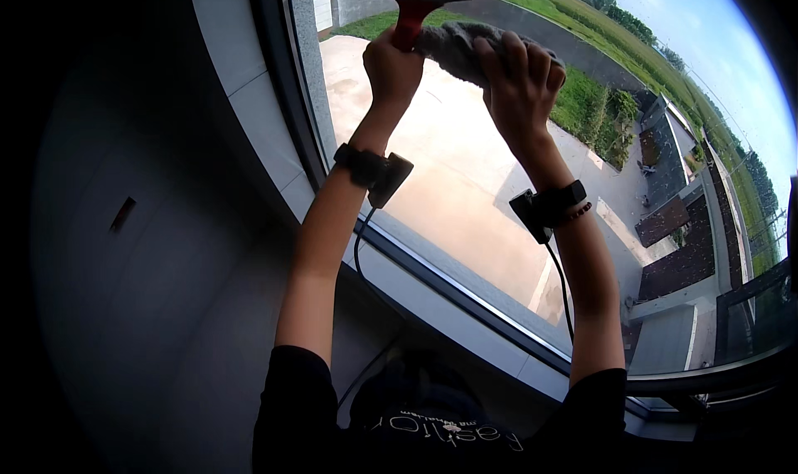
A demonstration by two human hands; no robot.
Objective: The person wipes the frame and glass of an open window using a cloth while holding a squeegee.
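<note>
My left hand (394, 68) is wrapped around the red handle of a window squeegee (416, 14). The wide head of the squeegee points up, partly cut off by the top of the view. Bunched under the fingers of my right hand (522, 84) is a grey cloth (458, 48), its left end close to the squeegee handle. Both hands are raised in front of a large window pane (449, 156). Whether the cloth or the squeegee blade presses on the glass I cannot tell.
A dark window frame (461, 293) and a pale tiled sill (430, 299) run below the pane. Cables (358, 256) hang from devices strapped to both wrists. At right is another dark-framed window section (754, 312). Outside lie a paved yard and a grey wall.
</note>
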